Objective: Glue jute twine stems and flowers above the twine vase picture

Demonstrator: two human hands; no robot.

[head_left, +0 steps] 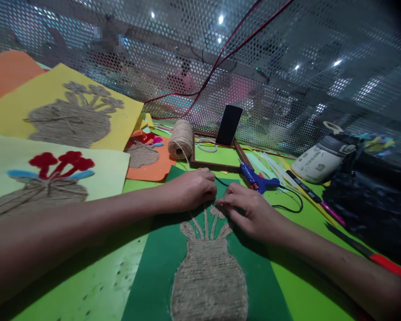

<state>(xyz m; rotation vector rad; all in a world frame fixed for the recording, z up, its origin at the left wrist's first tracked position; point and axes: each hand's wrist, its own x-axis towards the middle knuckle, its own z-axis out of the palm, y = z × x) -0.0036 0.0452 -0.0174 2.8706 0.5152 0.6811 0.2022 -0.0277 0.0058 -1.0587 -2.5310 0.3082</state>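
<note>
A jute-twine vase [209, 281] with twine stems and leaves is stuck on a dark green sheet [147, 285] in front of me. My left hand [195, 189] is closed above the stems, its fingers curled on jute twine; most of that piece is hidden. Thumb and fingers bent together, my right hand [245, 207] pinches twine beside a small twine flower [218, 212]. Both hands nearly meet over the stem tops. From a twine spool [181, 139] behind, a strand drops toward my left hand. A blue glue gun [258, 179] lies past my right hand.
Twine-vase pictures on yellow [125, 109] and pale green sheets [110, 171] lie left. Behind are a brown frame [217, 166] and a phone [229, 125]. Right are a marker [304, 186], a bottle [321, 158], a black bag [364, 200] and a red-handled tool [390, 265].
</note>
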